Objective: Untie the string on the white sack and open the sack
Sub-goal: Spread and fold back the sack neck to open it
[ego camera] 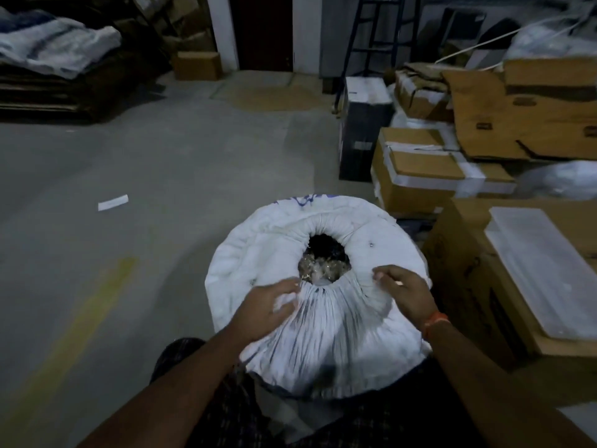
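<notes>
A large white sack point(258, 253) stands upright on the floor right in front of me. Its gathered mouth point(326, 253) gapes as a round hole, and pale and dark contents show inside. My left hand point(268, 310) grips the pleated fabric at the near left of the mouth. My right hand point(405, 294) pinches the fabric at the right rim of the mouth, with an orange band on that wrist. I cannot make out the string among the folds.
Stacked cardboard boxes point(420, 176) crowd the right side, one close carton carrying a clear plastic lid point(542, 270). A dark pallet pile with white sacks point(55, 50) sits far left. A paper slip point(113, 202) lies on the grey concrete floor point(145, 163).
</notes>
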A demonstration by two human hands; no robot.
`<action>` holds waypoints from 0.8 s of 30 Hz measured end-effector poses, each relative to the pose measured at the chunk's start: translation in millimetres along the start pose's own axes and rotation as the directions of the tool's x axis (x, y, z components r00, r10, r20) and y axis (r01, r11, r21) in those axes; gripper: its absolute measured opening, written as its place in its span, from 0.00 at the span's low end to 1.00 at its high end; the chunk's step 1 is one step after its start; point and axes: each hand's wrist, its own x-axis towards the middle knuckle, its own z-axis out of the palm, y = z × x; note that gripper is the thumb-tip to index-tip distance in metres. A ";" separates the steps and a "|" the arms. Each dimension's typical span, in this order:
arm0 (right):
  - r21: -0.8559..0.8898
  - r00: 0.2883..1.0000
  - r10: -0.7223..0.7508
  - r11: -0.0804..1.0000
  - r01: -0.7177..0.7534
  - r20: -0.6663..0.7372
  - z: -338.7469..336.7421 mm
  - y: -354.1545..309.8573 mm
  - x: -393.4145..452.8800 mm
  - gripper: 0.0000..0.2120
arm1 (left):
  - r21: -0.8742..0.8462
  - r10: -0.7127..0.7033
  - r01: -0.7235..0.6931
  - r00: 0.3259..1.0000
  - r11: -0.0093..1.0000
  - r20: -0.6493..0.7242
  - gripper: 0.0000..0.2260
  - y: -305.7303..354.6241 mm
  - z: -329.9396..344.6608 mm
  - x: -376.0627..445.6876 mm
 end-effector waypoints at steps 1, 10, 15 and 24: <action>-0.006 0.997 0.021 1.000 -0.022 -0.080 -3.6 -0.2 14.2 0.06 | -0.005 -0.060 0.060 0.984 0.998 -0.166 0.13 -8.4 -3.2 15.6; -0.253 0.982 0.184 0.949 -0.187 -0.036 -37.7 97.2 152.1 0.12 | 0.069 -0.581 0.628 0.752 0.775 -0.313 0.10 -131.5 -25.5 119.7; -0.252 0.966 0.185 0.958 -0.136 0.182 -54.1 57.6 164.6 0.11 | -0.162 -0.462 0.466 0.885 0.870 0.065 0.14 -141.8 -37.3 146.4; -0.541 0.999 0.046 0.839 -0.048 -0.018 -35.8 87.0 217.8 0.09 | 0.257 -0.337 0.436 0.874 0.863 -0.352 0.18 -163.2 -32.6 189.0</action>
